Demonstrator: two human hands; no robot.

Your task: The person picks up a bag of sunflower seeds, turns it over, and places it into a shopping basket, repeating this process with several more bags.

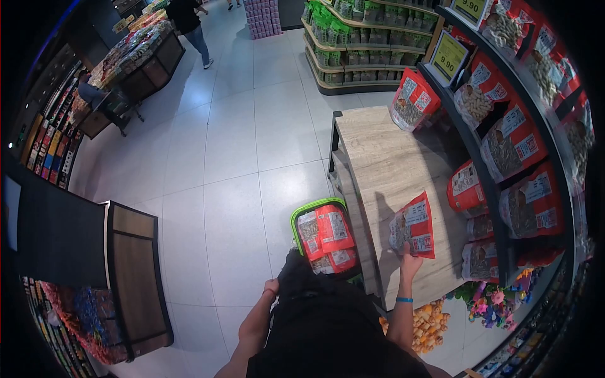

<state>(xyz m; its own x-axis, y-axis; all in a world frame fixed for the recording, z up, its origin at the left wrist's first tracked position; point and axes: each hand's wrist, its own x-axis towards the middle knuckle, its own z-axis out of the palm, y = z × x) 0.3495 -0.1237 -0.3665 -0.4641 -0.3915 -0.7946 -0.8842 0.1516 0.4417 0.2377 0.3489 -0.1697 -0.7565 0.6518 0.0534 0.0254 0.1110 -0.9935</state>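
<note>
My right hand (411, 264), with a blue band at the wrist, is closed on the lower edge of a red snack bag (417, 225). The bag has a clear window onto dark, seed-like contents and is over the wooden display top (372, 135). My left hand (271, 288) is low by my side, against dark clothing, and its fingers are mostly hidden. Ahead of my body, a basket with a green rim (292, 222) holds several similar red bags (334, 227).
Dark shelves (482, 170) curve along the right with red bags and yellow price cards (446, 58). Another red bag (414, 99) stands on the display's far end. Green-bagged goods fill a rounded shelf (372, 38). Two people (187, 25) are far left, near produce stands.
</note>
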